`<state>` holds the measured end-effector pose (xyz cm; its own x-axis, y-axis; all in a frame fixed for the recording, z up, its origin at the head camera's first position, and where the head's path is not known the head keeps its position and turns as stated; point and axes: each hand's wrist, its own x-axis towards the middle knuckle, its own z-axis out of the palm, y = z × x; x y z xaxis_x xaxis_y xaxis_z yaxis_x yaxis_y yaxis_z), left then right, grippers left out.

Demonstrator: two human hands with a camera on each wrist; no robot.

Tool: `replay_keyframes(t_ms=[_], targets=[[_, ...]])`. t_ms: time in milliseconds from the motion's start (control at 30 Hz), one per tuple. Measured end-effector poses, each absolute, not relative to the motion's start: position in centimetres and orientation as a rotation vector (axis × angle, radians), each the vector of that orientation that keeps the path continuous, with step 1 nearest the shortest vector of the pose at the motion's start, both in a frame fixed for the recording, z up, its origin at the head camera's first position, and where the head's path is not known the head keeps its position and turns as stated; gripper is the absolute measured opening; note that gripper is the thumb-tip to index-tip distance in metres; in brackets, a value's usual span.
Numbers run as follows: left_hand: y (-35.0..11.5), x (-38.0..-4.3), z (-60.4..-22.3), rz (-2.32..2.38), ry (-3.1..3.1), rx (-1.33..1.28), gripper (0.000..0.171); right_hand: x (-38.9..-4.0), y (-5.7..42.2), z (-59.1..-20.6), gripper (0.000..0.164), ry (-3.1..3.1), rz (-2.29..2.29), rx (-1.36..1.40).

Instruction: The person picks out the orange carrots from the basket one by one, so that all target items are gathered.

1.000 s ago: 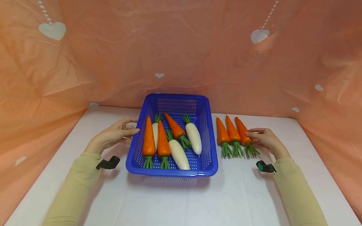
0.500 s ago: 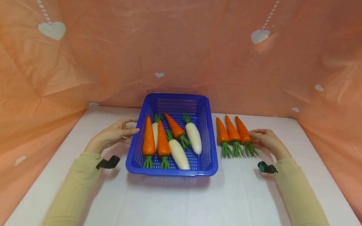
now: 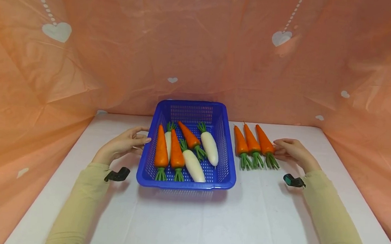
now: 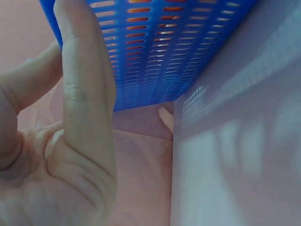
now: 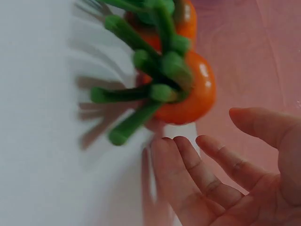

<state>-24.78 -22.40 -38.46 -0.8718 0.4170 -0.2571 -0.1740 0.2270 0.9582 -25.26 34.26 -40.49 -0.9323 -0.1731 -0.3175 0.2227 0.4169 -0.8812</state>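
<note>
A blue plastic basket [image 3: 185, 186] holds three orange carrots [image 3: 161, 150] and three white radishes [image 3: 209, 148], all with green stems. My left hand [image 3: 123, 145] is at its left side, fingertips right at the rim. Seen from the left wrist, a straight finger [image 4: 87, 80] lies along the slotted wall, with nothing gripped. Right of the basket, three more carrots lie side by side on the table, stems toward me. Beside the rightmost carrot [image 3: 265, 140] is my right hand [image 3: 294, 152], its fingers loosely extended. A gap shows between fingertips and carrot in the right wrist view.
The table has a white cover [image 3: 186, 226]. An orange sheet with white hearts [image 3: 201, 52] hangs close behind the basket and along both sides. A small black device [image 3: 117, 174] sits at the left wrist, another [image 3: 294, 181] at the right.
My right hand has let go of the rightmost carrot and drawn back slightly to the right. That carrot lies a little closer to its neighbour than at first. The left hand and basket stay put.
</note>
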Motion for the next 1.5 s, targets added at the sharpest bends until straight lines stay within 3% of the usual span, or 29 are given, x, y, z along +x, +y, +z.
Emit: replay_keyframes(t_ms=[333,633,867,1233,1500], targets=[[-22.4,-24.9,-38.6,1.694,2.032,0.221,0.059,-25.7,34.1,-37.7,0.066,2.396,-1.509,-0.032],[-22.5,-24.9,-38.7,1.7,2.034,0.217,0.059,-26.5,29.8,-34.3,0.072,2.353,-1.603,-0.145],[-22.5,-24.9,-38.6,1.7,2.032,0.231,0.059,-27.4,26.3,-32.5,0.059,2.334,-1.67,-0.216],[-22.4,-24.9,-38.7,1.703,2.018,0.227,0.059,-28.6,20.8,-30.3,0.054,2.213,-1.714,-0.374],[-22.5,-25.0,-38.7,1.7,2.017,0.22,0.059,-28.9,15.9,-30.4,0.044,2.131,-1.664,-0.439]])
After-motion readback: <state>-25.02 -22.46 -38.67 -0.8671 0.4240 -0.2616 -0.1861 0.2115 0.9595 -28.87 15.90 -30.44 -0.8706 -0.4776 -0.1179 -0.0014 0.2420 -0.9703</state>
